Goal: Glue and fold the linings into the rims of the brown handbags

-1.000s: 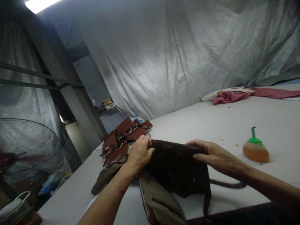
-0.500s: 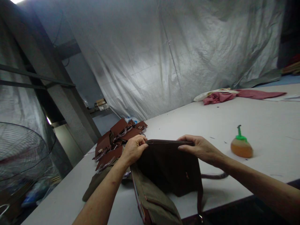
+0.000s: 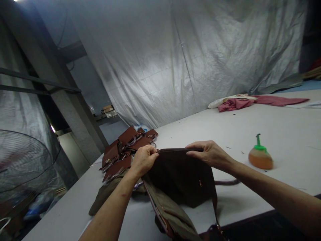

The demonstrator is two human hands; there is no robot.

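A dark brown and olive bag (image 3: 183,180) is held up off the white table, its top edge toward the far side. My left hand (image 3: 145,160) pinches the left end of that edge between thumb and fingers. On the right part of the same edge, my right hand (image 3: 207,154) grips with the thumb on the near face and the fingers behind. The olive fabric body (image 3: 173,214) hangs toward me, and a strap with a metal buckle (image 3: 218,227) dangles at the lower right. Both palms are turned away from view.
Several brown bags (image 3: 125,147) lie piled at the left on the white table (image 3: 190,134). A squeeze bottle (image 3: 260,157) with a green nozzle and orange liquid stands at the right. Pink cloth (image 3: 238,103) lies at the back. A fan (image 3: 22,160) is at far left.
My right hand has slid slightly left along the bag's top edge. The bag's olive body has swung a little to the right, while my left hand stays at its corner.
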